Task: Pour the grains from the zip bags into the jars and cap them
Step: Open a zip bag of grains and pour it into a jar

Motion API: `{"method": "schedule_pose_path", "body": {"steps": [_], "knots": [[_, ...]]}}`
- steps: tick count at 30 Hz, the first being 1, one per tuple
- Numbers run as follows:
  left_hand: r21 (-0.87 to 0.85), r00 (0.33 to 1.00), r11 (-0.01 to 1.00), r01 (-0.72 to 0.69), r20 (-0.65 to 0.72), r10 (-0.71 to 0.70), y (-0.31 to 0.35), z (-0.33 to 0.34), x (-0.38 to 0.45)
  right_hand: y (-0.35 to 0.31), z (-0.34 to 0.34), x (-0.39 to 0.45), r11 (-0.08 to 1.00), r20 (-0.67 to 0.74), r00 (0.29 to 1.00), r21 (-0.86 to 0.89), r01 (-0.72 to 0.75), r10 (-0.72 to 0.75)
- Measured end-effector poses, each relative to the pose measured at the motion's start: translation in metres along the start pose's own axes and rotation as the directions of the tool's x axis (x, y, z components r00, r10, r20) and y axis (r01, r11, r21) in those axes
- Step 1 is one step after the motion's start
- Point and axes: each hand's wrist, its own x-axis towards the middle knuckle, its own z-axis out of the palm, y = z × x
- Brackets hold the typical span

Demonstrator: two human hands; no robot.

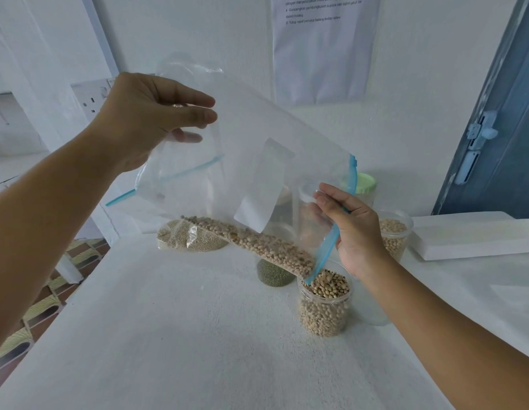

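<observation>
Two hands tilt the zip bag (pixel 251 149) at frame centre; beans slide toward the jar (pixel 325 303) at lower right. Raise the closed end gradually, keeping the mouth over the rim. Left hand (pixel 151 119) pinches the bag's bottom; right hand (pixel 349 229) grips the blue zip edge.

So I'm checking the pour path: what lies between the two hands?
In the head view, only the tilted zip bag spans from left hand to right hand; its beans slide toward the jar below.
</observation>
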Motion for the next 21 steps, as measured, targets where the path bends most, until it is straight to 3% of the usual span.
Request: {"method": "schedule_pose_path", "body": {"steps": [21], "knots": [[0.025,1.000,1.000,-0.013,0.007,0.012,0.0025,0.0001,-0.0025,-0.0003,0.0022,-0.0015,1.000,0.001,1.000,0.005,-0.016,0.016]]}}
